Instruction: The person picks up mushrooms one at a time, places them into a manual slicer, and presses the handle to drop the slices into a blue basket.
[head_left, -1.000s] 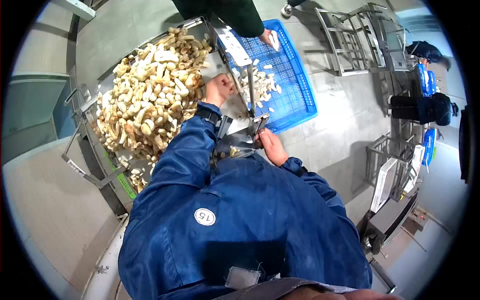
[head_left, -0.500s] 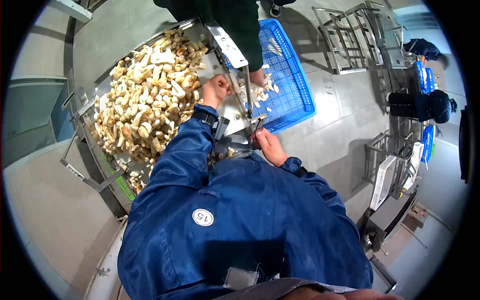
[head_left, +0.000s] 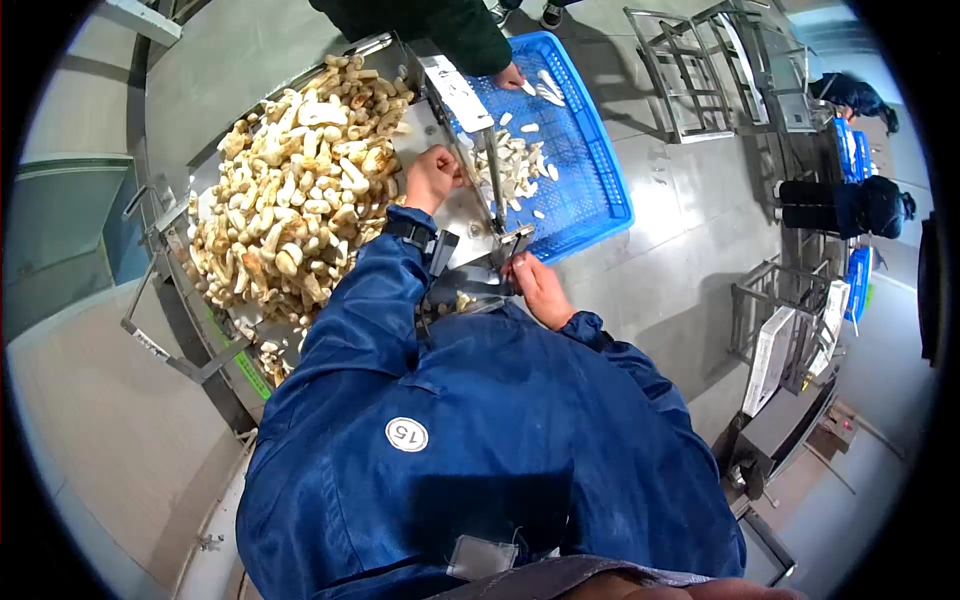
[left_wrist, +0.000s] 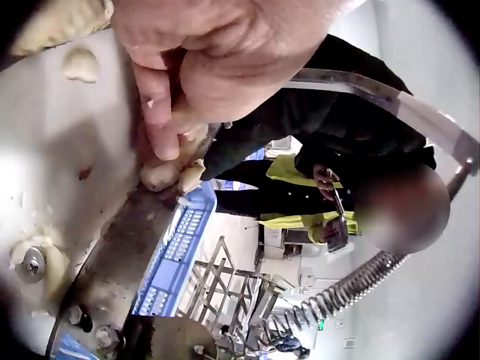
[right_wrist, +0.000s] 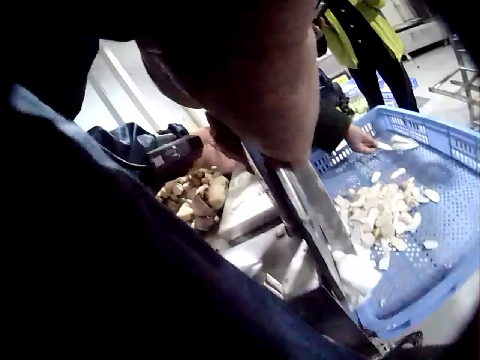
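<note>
"Much left?"
"Plenty: the mushroom heap fills the surface; fewer slices lie in the blue basket. The left hand's fingers pinch a mushroom piece; the right hand's grip a metal lever."

The left hand grips a pale mushroom piece, its fingers bent down over a white board. A small loose chunk lies on the board, and a bolt (with pale scraps close around it) sits lower down. Beyond the board's dark metal edge stands a blue basket. Farther off are a metal rack, a coiled spring and yellow-green clothing.
</note>
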